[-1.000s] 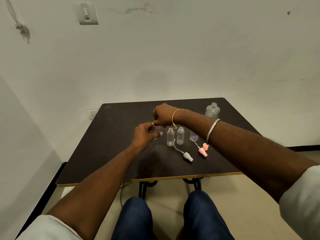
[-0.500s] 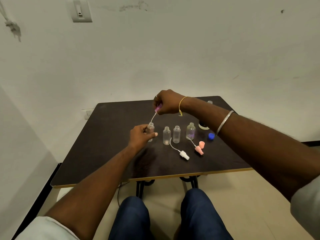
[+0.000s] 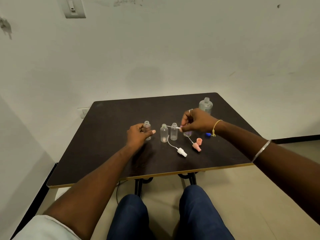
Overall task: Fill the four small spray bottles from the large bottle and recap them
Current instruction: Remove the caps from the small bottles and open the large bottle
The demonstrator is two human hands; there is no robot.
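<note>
I see L hand [image 3: 138, 135] gripping leftmost small bottle [image 3: 147, 126], R hand [image 3: 197, 121] pinching sprayer [image 3: 170, 126], long axis pointing left; large bottle [image 3: 205, 105] nearest R.

- Dim, flat indoor light with a grey-green cast falls evenly on the pale plastered wall [image 3: 173, 49].
- A soft, wide shadow lies on the dark brown matt bench [image 3: 112, 135] just nearer than the left hand [image 3: 138, 135].
- Wide-angle bending bows the bench's edges and swells the forearms [image 3: 97, 184] at the near corners.
- The small clear plastic bottles [image 3: 164, 133] look soft-edged, slightly blurred.
</note>
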